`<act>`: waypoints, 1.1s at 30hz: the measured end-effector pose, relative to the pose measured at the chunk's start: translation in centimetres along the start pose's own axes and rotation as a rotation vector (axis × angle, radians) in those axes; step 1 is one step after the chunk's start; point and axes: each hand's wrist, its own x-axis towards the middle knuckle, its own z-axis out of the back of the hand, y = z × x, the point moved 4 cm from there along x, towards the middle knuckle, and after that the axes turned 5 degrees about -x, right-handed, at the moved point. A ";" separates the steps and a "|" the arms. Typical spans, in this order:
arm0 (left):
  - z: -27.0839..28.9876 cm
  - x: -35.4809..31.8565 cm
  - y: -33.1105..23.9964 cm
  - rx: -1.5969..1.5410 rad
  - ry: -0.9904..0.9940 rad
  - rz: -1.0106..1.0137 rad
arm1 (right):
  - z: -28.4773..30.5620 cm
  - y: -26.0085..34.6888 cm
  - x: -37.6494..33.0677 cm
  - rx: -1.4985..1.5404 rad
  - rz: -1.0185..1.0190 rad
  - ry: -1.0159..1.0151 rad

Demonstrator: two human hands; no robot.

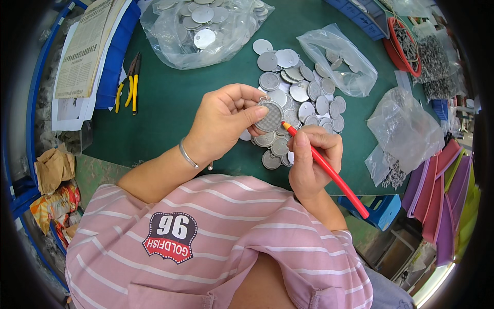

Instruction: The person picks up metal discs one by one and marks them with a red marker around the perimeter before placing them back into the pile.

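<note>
Between thumb and fingers, my left hand (226,116) grips a round grey metal medal (269,117) by its left edge. The medal has a small loop at its top and a finely textured face. My right hand (316,159) is closed around a red pencil (329,172), whose tip meets or nearly meets the medal's right edge; I cannot tell which. Beneath and beyond both hands spreads a loose pile of similar grey medals (300,91) on the green tabletop (170,113).
A clear bag of medals (204,38) lies at the far left, another plastic bag (339,56) right of the pile. Yellow-handled pliers (135,85) rest near a blue bin (110,77). At right are a red basin (404,46), a bag of metal bits (404,134) and coloured ribbons (437,195).
</note>
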 end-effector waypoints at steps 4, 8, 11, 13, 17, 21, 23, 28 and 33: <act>0.1 -0.2 0.0 -0.068 -0.016 0.048 | 0.3 -0.5 -0.2 -0.034 -0.041 0.020; -0.1 -0.2 -0.4 -0.110 -0.050 0.114 | 0.1 -0.5 -0.5 -0.016 -0.022 -0.041; 0.3 0.0 0.4 -0.171 -0.051 0.174 | -0.2 -0.1 -0.5 0.016 0.021 -0.034; 0.4 0.0 0.6 -0.185 -0.054 0.182 | -0.2 0.0 -0.5 -0.003 0.045 0.005; 0.4 0.0 0.7 -0.186 -0.059 0.189 | -0.1 -0.2 -0.7 -0.027 0.050 0.027; 0.3 0.0 0.6 -0.148 -0.051 0.171 | -0.3 -0.2 -0.6 -0.028 0.050 0.046; 0.2 0.0 0.6 -0.137 -0.053 0.156 | -0.5 -0.3 -0.6 -0.058 0.023 0.048; 0.3 -0.2 1.0 -0.150 -0.062 0.186 | -0.4 -0.2 -0.6 -0.084 0.015 0.057; 0.2 -0.3 1.3 -0.171 -0.066 0.208 | -0.3 -0.3 -0.6 -0.073 0.024 0.057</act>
